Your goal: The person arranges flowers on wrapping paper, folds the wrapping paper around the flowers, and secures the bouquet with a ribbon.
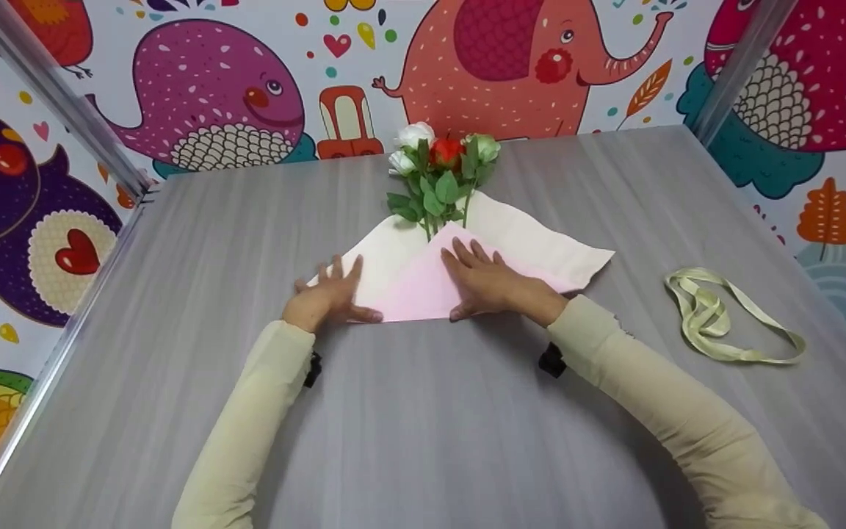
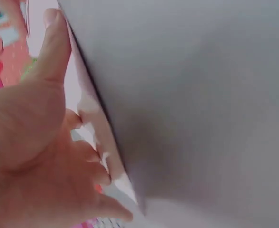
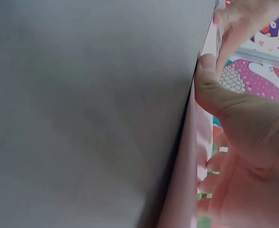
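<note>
On the table lies a sheet of wrapping paper [image 1: 416,294], pink on one face and cream-white on the other, its lower part folded up. A small bunch of roses, with a red rose [image 1: 446,153] between white ones [image 1: 414,135], rests on it; the lower stems are hidden under the pink fold. My left hand [image 1: 327,295] spreads its fingers over the paper's left side, thumb along the bottom edge. Flat on the pink fold rests my right hand [image 1: 490,283], fingers extended toward the flowers. Both wrist views show straight thumbs at the paper's near edge [image 3: 182,190].
A loosely looped pale green ribbon [image 1: 717,323] lies on the right side of the grey table [image 1: 408,426]. Behind the table stands a wall [image 1: 357,73] with cartoon animals, and metal posts [image 1: 63,88] rise at its back corners.
</note>
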Demonstrator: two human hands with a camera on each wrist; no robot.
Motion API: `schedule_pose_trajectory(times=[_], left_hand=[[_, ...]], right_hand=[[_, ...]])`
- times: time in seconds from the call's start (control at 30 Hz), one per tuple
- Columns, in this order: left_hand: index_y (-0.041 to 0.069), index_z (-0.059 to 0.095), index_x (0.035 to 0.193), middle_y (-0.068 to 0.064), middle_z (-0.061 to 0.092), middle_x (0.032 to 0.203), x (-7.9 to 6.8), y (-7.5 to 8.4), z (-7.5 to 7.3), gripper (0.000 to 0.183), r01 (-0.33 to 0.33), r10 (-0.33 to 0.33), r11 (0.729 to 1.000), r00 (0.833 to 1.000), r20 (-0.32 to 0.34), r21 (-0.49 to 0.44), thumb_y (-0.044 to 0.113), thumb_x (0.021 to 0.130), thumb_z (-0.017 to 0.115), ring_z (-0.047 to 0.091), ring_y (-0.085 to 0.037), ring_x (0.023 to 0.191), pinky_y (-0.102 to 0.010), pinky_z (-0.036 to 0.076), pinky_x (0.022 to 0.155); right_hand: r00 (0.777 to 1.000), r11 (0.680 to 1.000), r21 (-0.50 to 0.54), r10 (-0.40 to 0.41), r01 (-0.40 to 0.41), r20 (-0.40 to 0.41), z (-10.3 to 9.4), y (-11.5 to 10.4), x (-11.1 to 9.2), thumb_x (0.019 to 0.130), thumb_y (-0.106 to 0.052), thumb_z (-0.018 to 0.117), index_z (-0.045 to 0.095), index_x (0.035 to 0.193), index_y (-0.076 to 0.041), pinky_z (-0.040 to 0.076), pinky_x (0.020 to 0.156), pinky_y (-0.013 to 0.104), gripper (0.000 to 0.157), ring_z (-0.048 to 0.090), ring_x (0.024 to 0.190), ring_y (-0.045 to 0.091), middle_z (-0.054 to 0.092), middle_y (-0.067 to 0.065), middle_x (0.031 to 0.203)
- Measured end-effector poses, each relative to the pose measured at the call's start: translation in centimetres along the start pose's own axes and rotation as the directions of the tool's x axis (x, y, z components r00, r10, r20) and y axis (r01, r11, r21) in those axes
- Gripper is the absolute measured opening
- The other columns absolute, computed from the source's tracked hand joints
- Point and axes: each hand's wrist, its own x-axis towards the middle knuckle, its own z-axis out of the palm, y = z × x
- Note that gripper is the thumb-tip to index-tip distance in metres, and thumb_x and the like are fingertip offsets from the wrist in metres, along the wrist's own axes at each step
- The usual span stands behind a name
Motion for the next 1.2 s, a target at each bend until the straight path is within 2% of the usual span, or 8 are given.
schedule_pose_trajectory(times=[0.13, 0.3, 0.47, 0.7, 0.8, 0.97, 1.1, 1.2], left_hand=[[0.01, -0.005, 0.161, -0.029, -0.013, 0.165, -0.3, -1.5, -0.3, 0.113, 0.028, -0.028, 1.0, 1.0, 0.011, -0.011, 0.056, 0.088, 0.069, -0.008, -0.053, 0.152, -0.081, 0.005, 0.111], [0.012, -0.007, 0.161, -0.029, -0.017, 0.164, -0.3, -2.0, -0.5, 0.115, 0.039, -0.038, 0.998, 0.999, 0.026, -0.044, 0.056, 0.087, 0.07, -0.012, -0.052, 0.152, -0.08, 0.0, 0.112], [0.01, -0.005, 0.161, -0.027, -0.015, 0.165, -0.3, -2.3, -0.4, 0.115, 0.022, -0.021, 0.999, 1.0, 0.011, -0.044, 0.054, 0.087, 0.072, -0.011, -0.05, 0.153, -0.077, -0.001, 0.114], [0.009, -0.003, 0.161, -0.027, -0.013, 0.166, -0.2, -2.8, -0.2, 0.116, 0.001, -0.001, 0.998, 1.0, -0.003, -0.056, 0.054, 0.086, 0.073, -0.009, -0.049, 0.153, -0.075, 0.0, 0.116], [0.008, -0.003, 0.161, -0.027, -0.012, 0.166, -0.2, -2.8, -0.2, 0.116, 0.008, -0.008, 0.999, 1.0, 0.002, -0.05, 0.054, 0.086, 0.073, -0.008, -0.049, 0.154, -0.075, 0.001, 0.117], [0.008, -0.003, 0.161, -0.027, -0.012, 0.166, -0.2, -2.7, -0.3, 0.116, 0.017, -0.016, 0.998, 1.0, 0.008, -0.054, 0.052, 0.086, 0.074, -0.007, -0.049, 0.154, -0.075, 0.002, 0.117], [0.009, -0.003, 0.161, -0.027, -0.01, 0.166, -0.2, -2.3, -0.7, 0.118, 0.024, -0.023, 0.997, 1.0, 0.01, -0.068, 0.049, 0.084, 0.076, -0.005, -0.049, 0.154, -0.074, 0.004, 0.118], [0.01, -0.003, 0.161, -0.027, -0.008, 0.167, -0.3, -2.2, -0.9, 0.118, 0.025, -0.025, 0.997, 1.0, 0.007, -0.078, 0.047, 0.083, 0.078, -0.003, -0.049, 0.154, -0.072, 0.007, 0.118]], right_hand=[[0.999, 0.997, 0.061, 0.051, -0.05, -0.007, 0.0, 1.1, -1.0, 0.084, -0.049, 0.077, -0.009, 0.16, -0.006, 0.0, 0.119, 0.071, 0.123, -0.012, 0.155, 0.042, -0.018, 0.016, 0.167], [0.993, 0.985, 0.127, 0.115, -0.113, -0.007, -0.2, 2.9, -2.3, 0.083, -0.049, 0.078, -0.013, 0.158, -0.001, -0.002, 0.115, 0.077, 0.128, -0.011, 0.153, 0.048, -0.018, 0.021, 0.166], [0.981, 0.972, 0.134, 0.195, -0.195, 0.011, -0.9, 6.0, -4.2, 0.082, -0.05, 0.078, -0.013, 0.157, 0.002, -0.002, 0.111, 0.081, 0.13, -0.011, 0.151, 0.053, -0.017, 0.027, 0.164], [0.947, 0.946, 0.053, 0.32, -0.318, -0.026, -1.8, 10.7, -7.1, 0.077, -0.053, 0.081, -0.002, 0.155, 0.009, 0.015, 0.108, 0.082, 0.13, 0.006, 0.147, 0.061, 0.002, 0.038, 0.161], [0.936, 0.935, 0.048, 0.351, -0.35, -0.015, -1.9, 11.9, -7.9, 0.077, -0.053, 0.081, 0.0, 0.154, 0.01, 0.019, 0.106, 0.082, 0.128, 0.009, 0.145, 0.063, 0.003, 0.04, 0.158], [0.934, 0.933, 0.017, 0.358, -0.358, 0.012, -2.3, 12.3, -8.1, 0.078, -0.053, 0.08, 0.004, 0.153, 0.01, 0.022, 0.104, 0.083, 0.125, 0.012, 0.143, 0.065, 0.005, 0.043, 0.157], [0.937, 0.936, -0.028, 0.35, -0.35, 0.012, -3.0, 11.0, -8.0, 0.074, -0.049, 0.085, 0.009, 0.153, 0.01, 0.023, 0.104, 0.083, 0.124, 0.014, 0.141, 0.066, 0.01, 0.043, 0.156], [0.942, 0.942, -0.007, 0.335, -0.335, 0.022, -4.0, 9.6, -8.0, 0.075, -0.046, 0.086, 0.008, 0.156, 0.007, 0.015, 0.108, 0.082, 0.125, 0.005, 0.145, 0.064, 0.003, 0.041, 0.159]])
